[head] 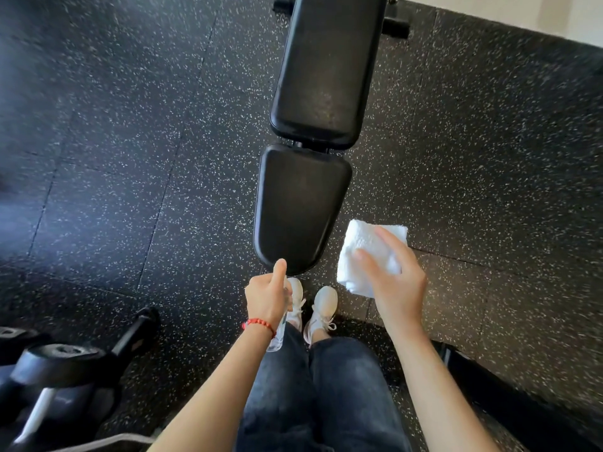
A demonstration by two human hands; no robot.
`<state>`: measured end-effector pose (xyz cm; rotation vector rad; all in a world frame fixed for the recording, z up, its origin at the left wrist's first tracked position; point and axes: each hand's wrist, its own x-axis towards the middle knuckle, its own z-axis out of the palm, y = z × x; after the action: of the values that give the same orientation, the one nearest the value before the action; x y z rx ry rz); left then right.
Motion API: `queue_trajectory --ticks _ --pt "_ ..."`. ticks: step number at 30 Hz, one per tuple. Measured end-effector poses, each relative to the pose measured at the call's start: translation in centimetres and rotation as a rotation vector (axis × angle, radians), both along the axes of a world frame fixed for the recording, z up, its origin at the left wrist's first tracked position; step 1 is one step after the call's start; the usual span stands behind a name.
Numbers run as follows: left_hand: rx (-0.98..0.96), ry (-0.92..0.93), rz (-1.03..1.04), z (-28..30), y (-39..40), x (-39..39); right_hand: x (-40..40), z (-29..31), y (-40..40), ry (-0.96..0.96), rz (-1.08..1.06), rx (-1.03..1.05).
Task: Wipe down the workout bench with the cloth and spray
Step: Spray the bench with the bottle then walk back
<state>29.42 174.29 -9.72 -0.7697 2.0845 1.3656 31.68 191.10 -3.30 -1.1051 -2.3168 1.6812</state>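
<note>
The black padded workout bench (301, 203) stretches away from me, its seat pad near my feet and the long back pad (329, 70) beyond. My left hand (267, 296) is closed around a clear spray bottle (277, 337), index finger raised over the top, just in front of the seat pad's near edge. Most of the bottle is hidden behind the hand. My right hand (396, 282) holds a folded white cloth (362, 252) to the right of the seat pad, above the floor.
Speckled black rubber floor (146, 158) surrounds the bench. Dumbbells (62, 363) lie at the lower left. A dark frame part (509, 396) runs along the lower right. A pale wall (554, 17) borders the top right. My white shoes (313, 308) stand at the bench's end.
</note>
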Motion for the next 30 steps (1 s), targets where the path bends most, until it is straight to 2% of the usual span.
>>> queue_trajectory --ticks 3,9,13,25,30 --pt "-0.019 0.002 -0.063 0.0 0.4 -1.0 -0.5 -0.2 0.2 0.007 -0.015 0.011" --pt "0.047 0.008 -0.096 -0.7 2.3 -2.8 -1.0 -0.8 1.5 0.013 -0.033 -0.019" --pt "0.027 0.023 -0.091 -0.6 4.5 -3.6 -1.5 -1.6 3.2 0.002 -0.007 -0.034" --pt "-0.081 -0.022 0.136 -1.7 13.5 -4.7 -4.6 -2.9 14.1 -0.063 0.15 -0.095" --pt "-0.024 -0.013 0.207 -1.8 17.3 -5.4 -6.1 -3.2 17.9 -0.061 0.187 -0.075"
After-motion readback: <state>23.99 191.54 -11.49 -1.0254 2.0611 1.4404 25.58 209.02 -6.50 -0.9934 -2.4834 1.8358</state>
